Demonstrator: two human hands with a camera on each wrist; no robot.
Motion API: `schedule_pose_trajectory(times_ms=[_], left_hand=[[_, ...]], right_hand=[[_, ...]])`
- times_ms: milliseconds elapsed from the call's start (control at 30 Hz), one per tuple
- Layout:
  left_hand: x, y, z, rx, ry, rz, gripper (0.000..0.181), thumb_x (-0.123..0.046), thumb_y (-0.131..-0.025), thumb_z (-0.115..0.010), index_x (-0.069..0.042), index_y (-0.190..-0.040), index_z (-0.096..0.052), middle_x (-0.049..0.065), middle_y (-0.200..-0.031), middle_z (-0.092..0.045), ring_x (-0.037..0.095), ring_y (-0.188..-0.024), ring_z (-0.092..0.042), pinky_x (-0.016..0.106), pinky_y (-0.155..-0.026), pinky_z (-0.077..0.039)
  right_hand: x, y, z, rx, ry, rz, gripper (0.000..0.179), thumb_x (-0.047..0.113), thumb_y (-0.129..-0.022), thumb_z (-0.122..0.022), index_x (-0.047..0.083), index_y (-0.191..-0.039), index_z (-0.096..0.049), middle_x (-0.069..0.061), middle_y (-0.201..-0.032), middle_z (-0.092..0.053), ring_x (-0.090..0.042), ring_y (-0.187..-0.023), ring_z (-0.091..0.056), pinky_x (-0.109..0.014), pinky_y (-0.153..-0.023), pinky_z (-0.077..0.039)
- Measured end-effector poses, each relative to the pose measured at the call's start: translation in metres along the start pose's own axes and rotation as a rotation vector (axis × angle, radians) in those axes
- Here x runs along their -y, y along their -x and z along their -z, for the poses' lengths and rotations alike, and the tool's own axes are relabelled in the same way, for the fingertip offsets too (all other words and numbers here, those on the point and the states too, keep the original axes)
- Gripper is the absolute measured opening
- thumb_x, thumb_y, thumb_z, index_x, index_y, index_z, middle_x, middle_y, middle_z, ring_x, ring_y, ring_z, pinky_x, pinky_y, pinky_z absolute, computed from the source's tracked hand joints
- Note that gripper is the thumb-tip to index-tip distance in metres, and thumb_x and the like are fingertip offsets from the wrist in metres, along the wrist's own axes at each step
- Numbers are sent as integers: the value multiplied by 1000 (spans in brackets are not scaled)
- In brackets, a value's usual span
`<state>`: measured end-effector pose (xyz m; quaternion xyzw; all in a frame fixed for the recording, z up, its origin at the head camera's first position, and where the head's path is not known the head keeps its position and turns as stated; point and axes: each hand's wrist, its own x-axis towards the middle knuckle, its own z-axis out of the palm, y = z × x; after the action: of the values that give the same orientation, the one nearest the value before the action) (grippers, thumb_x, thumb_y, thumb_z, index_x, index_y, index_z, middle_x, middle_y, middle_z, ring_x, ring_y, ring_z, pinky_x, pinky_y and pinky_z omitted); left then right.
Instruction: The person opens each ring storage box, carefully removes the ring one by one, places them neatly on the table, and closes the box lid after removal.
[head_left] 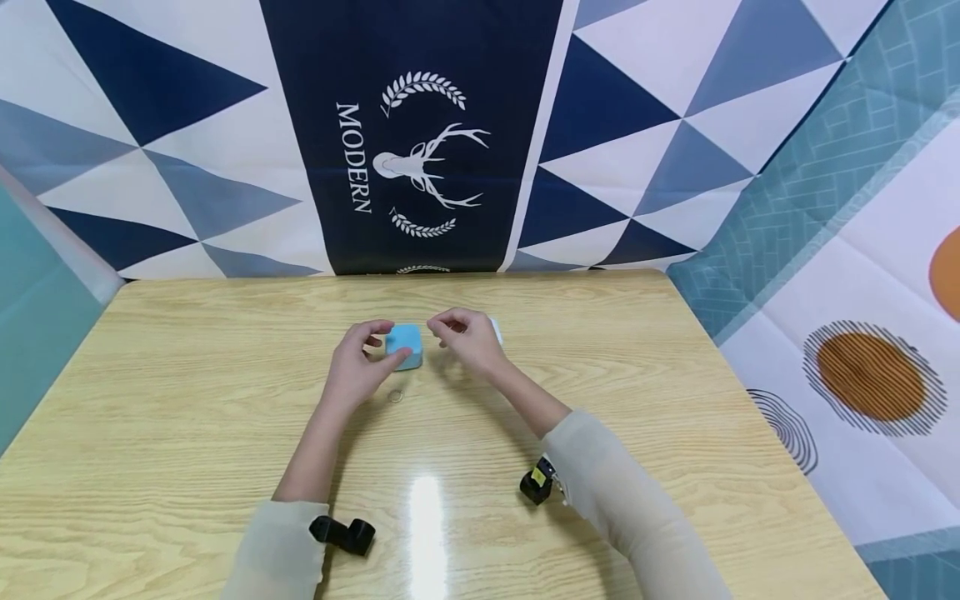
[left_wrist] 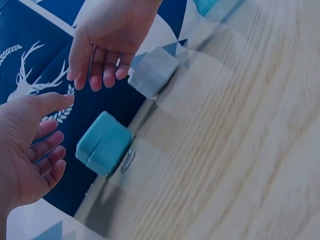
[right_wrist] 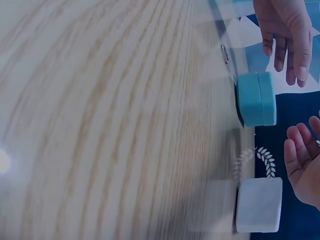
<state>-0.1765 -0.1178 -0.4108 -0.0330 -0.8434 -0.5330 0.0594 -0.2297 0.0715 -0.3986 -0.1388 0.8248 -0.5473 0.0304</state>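
A small light-blue lidded box (head_left: pixel 403 346) with rounded edges stands on the table, its lid down over the seam. Over its left side hovers my left hand (head_left: pixel 360 365), thumb and fingers spread apart; the left wrist view shows a gap between this hand and the box (left_wrist: pixel 104 144). My right hand (head_left: pixel 468 340) is raised to the right of the blue box, fingers loosely bent with nothing visible in them. Beneath and behind it is a white box (right_wrist: pixel 259 205), mostly hidden in the head view. A small silvery ring (head_left: pixel 395 396) lies just in front of the blue box.
All of this rests on a wood-grain table (head_left: pixel 187 417). Along its far edge hangs a patterned cloth (head_left: pixel 420 50) with a deer-head print. Each forearm carries a black wrist camera (head_left: pixel 343 535) near the sleeve cuff.
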Motion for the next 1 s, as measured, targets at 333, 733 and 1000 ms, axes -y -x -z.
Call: schedule_pose_trajectory(times_ms=[333, 733, 1000], left_hand=[[-15, 3, -13, 20, 26, -13, 51, -29, -82, -72, -7, -124, -56, 10, -120, -54, 24, -103, -50, 34, -83, -42], [-26, 7, -36, 54, 17, -33, 50, -27, -81, -73, -9, -124, -56, 12, -124, -55, 25, -106, -49, 39, -89, -45], [-27, 5, -52, 66, 45, -37, 50, -25, -81, -74, -8, -125, -56, 16, -124, -54, 32, -110, -50, 42, -91, -45]], right_hand=[[1, 3, 14, -30, -25, 8, 28, 25, -91, -61, -1, -99, -69, -12, -84, -65, -31, -78, -65, -32, -67, -55], [-5, 7, 37, -82, -21, 5, 26, 23, -90, -62, -1, -97, -69, -8, -82, -65, -28, -73, -65, -25, -66, -54], [-9, 9, 51, -123, -7, -12, 26, 22, -89, -63, -1, -97, -69, -12, -84, -66, -23, -70, -63, -24, -64, -52]])
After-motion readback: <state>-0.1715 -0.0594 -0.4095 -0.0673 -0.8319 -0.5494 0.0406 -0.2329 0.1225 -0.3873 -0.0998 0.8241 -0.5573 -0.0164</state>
